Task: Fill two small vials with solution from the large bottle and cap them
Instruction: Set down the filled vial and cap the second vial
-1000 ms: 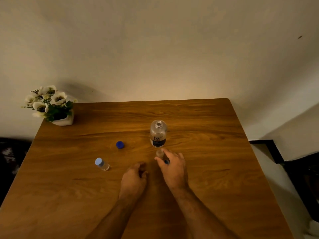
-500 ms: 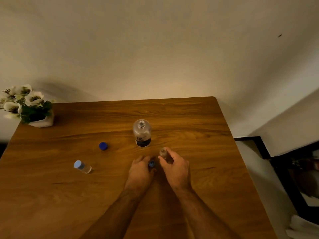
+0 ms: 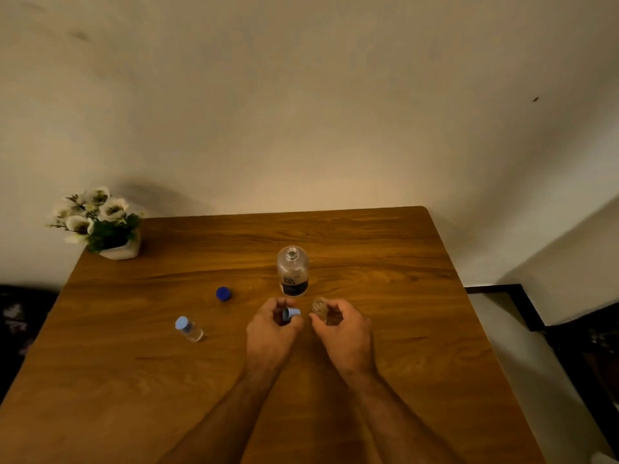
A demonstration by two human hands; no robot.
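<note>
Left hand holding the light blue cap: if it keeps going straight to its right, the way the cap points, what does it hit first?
Probably the small clear glass vial held in the right hand. The left hand holds the light blue cap beside it with only a narrow gap between, though depth is uncertain from one view.

The bench [image 3: 368, 249] is warm brown wood with darker streaks of grain. The large bottle [image 3: 292, 275] is clear glass with a dark navy label bearing pale lettering. A deep blue cap [image 3: 223, 293] lies on the wood. The capped vial [image 3: 188, 328] is clear with a pale blue top. Another light blue cap [image 3: 290, 313] shows in the left hand [image 3: 273, 333]. The flowers [image 3: 90, 212] are white with dark centres and green leaves, in a white pot [image 3: 121, 252]. The wall [image 3: 301, 112] is cream.
</note>
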